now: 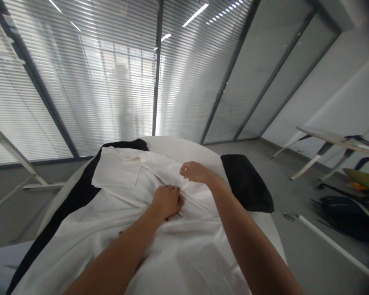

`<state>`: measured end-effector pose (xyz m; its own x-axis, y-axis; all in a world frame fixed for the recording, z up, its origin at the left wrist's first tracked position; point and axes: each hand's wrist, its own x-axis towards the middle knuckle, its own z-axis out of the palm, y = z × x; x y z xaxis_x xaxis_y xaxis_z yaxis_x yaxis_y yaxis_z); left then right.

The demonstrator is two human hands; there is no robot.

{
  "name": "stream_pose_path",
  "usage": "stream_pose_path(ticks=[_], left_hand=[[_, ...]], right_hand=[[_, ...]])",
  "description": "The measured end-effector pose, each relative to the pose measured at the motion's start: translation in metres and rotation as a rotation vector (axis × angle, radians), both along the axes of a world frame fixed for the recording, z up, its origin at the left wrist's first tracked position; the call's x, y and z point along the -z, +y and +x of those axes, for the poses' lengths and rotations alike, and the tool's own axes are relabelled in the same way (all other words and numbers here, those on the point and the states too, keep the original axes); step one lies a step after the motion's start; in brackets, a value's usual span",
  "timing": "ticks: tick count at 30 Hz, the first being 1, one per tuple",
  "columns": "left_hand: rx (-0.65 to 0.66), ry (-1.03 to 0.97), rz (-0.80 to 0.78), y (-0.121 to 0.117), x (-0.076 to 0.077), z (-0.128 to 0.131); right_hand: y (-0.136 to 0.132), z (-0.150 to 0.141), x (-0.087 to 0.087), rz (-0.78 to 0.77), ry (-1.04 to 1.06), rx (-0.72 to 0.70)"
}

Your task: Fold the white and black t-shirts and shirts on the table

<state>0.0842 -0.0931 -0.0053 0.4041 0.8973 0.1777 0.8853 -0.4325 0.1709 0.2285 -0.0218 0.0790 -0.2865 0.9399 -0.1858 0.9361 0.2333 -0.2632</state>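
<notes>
A white garment (89, 223), by its look a shirt, lies spread and creased over a white round-edged table (178, 143). Its far left part forms a squarish flap (117, 170). Near the middle, my left hand (167, 200) rests on the cloth with curled fingers closed on it; folds run out from there. Just beyond and to the right is my right hand (194, 171), its fingers bent in a pinch close to the cloth. What the pinch holds, if anything, I cannot make out. Black cloth (83, 186) shows along the garment's left and far edge.
A folded black cloth (247, 182) lies at the table's right edge. On the floor to the right are a white pole (335, 243) and a dark bag (350, 215). Another table (329, 135) stands behind them. A white metal frame (18, 157) is at left, before blinds-covered glass panels (119, 106).
</notes>
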Motion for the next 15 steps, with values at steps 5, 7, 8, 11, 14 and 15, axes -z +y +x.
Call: stream_pose_path(ticks=[5,7,8,11,14,15], left_hand=[[-0.388,-0.044,0.001,0.014,-0.004,-0.018],[-0.51,-0.033,0.018,0.022,-0.004,-0.028],[-0.542,-0.024,0.027,0.025,-0.003,-0.032],[-0.542,-0.015,0.062,0.03,0.003,-0.036],[-0.512,-0.014,0.072,0.031,0.008,-0.033],[-0.511,-0.011,0.067,0.03,0.008,-0.032]], right_hand=[[0.04,-0.013,0.014,-0.209,-0.042,-0.141],[0.045,-0.012,0.025,-0.213,-0.071,-0.208],[0.045,-0.012,0.031,-0.207,-0.077,-0.228],[0.042,-0.01,0.044,-0.166,-0.103,-0.22],[0.038,-0.014,0.047,-0.139,-0.116,-0.247],[0.037,-0.017,0.045,-0.137,-0.124,-0.279]])
